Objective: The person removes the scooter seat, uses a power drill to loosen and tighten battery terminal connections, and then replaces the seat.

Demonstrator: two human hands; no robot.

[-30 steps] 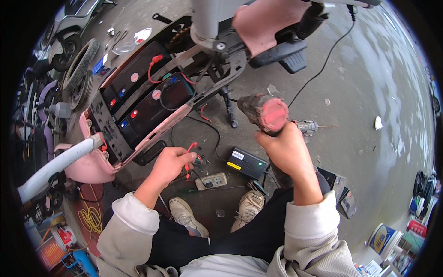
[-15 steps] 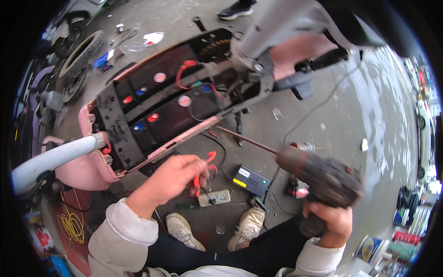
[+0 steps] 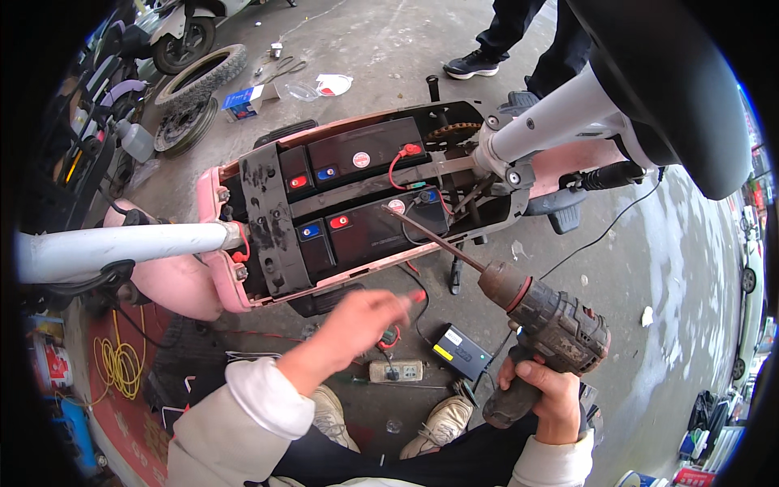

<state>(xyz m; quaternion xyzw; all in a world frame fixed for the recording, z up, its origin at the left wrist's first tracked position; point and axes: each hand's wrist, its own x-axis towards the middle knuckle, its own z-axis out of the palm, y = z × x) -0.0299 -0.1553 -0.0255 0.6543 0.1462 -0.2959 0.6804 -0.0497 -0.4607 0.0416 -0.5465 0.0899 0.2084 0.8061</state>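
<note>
In my right hand (image 3: 550, 394) is a worn cordless drill (image 3: 560, 329), gripped by its handle. Its long thin bit points up and left, with the tip in front of the near black battery (image 3: 369, 231); whether it touches cannot be told. My left hand (image 3: 357, 325), partly smeared by motion, pinches a short red wire (image 3: 390, 336) below the pink scooter frame (image 3: 349, 280). A second black battery (image 3: 357, 154) lies beyond the first in the open frame. Red and blue terminals show on both, and a red lead (image 3: 395, 169) runs to the far one.
A black box with a yellow label (image 3: 458, 351) and a socket strip (image 3: 396, 372) lie on the floor near my shoes. Another person's legs (image 3: 507, 40) stand beyond the scooter. A tyre (image 3: 203, 77) and a blue box (image 3: 247, 103) lie far left; yellow cord (image 3: 122, 365) coils near left.
The whole view has shifted, putting the scooter farther right. The drill bit's tip has gone from the frame's near edge to over the near battery. My left hand still holds the red wire.
</note>
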